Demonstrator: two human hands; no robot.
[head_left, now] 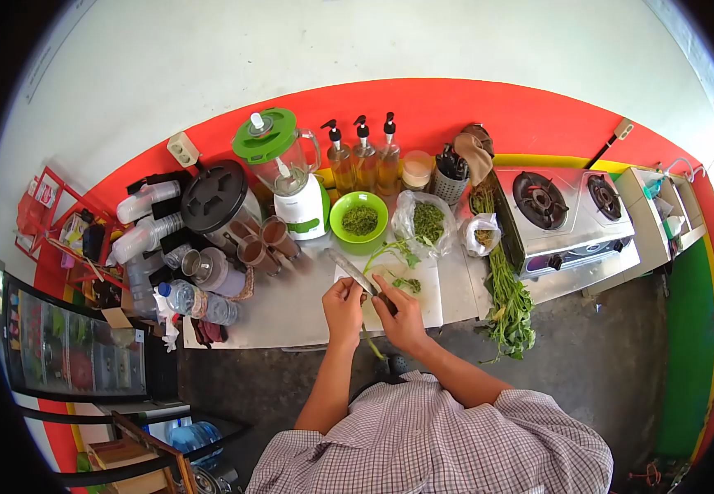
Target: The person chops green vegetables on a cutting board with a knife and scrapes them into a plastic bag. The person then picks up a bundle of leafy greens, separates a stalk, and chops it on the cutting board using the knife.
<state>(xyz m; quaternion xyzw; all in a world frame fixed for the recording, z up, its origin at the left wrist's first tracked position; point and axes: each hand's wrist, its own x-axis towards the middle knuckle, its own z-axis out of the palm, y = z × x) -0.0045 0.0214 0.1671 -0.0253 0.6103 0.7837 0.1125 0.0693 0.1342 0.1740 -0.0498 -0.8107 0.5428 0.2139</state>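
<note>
Over the front edge of a white board (429,300), my two hands are close together. My left hand (344,311) has its fingers closed, pinching near a green stem (375,247) with leaves. My right hand (400,314) is wrapped round the handle of a knife (355,272), whose blade points up and left past my left hand. Part of the stem hangs below the hands. Small cut leaves (409,285) lie on the board. Behind it are a green bowl (359,221) of chopped greens and a clear plastic bag (427,224) of greens.
A bunch of leafy stems (509,313) hangs over the counter edge beside a gas stove (546,210). A blender (301,206), pump bottles (365,167), brown cups (258,253), a dark-lidded container (214,198) and water bottles (209,305) stand around the counter.
</note>
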